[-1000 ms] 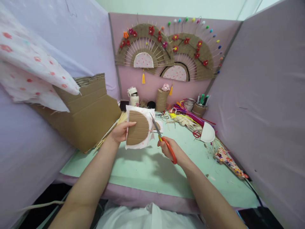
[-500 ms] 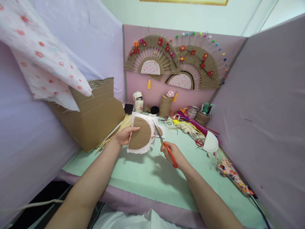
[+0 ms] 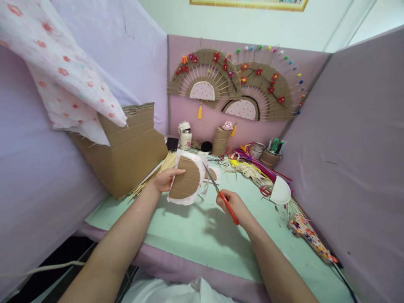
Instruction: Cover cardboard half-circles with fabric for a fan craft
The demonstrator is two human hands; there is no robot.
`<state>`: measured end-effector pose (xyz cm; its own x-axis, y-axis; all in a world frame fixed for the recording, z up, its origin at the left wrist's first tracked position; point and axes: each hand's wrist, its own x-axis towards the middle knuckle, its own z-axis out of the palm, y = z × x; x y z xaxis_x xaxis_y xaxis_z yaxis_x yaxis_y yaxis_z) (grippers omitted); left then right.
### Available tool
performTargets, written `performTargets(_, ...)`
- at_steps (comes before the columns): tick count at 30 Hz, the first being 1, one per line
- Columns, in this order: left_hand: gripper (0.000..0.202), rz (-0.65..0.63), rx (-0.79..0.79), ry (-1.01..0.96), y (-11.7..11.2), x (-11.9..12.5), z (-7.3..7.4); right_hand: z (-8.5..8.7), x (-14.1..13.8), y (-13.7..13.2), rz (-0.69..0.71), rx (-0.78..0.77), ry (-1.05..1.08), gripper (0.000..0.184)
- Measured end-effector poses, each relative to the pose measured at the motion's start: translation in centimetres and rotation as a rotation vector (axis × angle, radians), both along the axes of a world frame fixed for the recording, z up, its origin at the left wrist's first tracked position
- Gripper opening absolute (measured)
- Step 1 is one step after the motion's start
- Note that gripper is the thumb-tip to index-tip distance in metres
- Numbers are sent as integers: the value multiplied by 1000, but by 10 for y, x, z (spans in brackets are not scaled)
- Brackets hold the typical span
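Note:
My left hand (image 3: 164, 179) grips a half-round piece of cardboard (image 3: 186, 179) by its straight left edge, thumb on top. White fabric with pink spots (image 3: 183, 201) lies behind the cardboard and sticks out as a border around it. A thin cut strip of that fabric hangs at the right side. Closed round the orange handles of a pair of scissors (image 3: 227, 207) is my right hand (image 3: 236, 206). The blades point up and left, close to the fabric's right edge. Beyond them, a smaller cardboard half-round on fabric (image 3: 211, 173) lies on the table.
A large cardboard sheet (image 3: 135, 155) leans at the left, spotted cloth (image 3: 75, 92) hanging over it. Bamboo sticks (image 3: 151, 179) lie beside it. Along the right are a white half-round (image 3: 280, 190), red scissors (image 3: 265, 191) and a flowered glue gun (image 3: 311, 237). Cardboard fans (image 3: 206, 71) hang behind.
The scissors and my right hand have shifted slightly right and down. The fabric strip at the right edge hangs a little farther from the cardboard. The view has moved slightly.

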<state>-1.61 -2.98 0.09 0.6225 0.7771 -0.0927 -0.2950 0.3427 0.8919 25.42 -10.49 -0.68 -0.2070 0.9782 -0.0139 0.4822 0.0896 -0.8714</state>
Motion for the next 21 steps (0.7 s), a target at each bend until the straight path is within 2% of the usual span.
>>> performTargets(7, 31, 50, 21, 100, -4, 0, 1, 2, 0, -2, 79, 5, -7, 15)
performTargets(14, 35, 84, 40, 167, -2, 1, 2, 4, 0, -5, 54, 0, 7, 15)
performTargets(21, 55, 72, 51, 222, -6, 4, 9, -1, 3, 0, 11, 0, -53, 20)
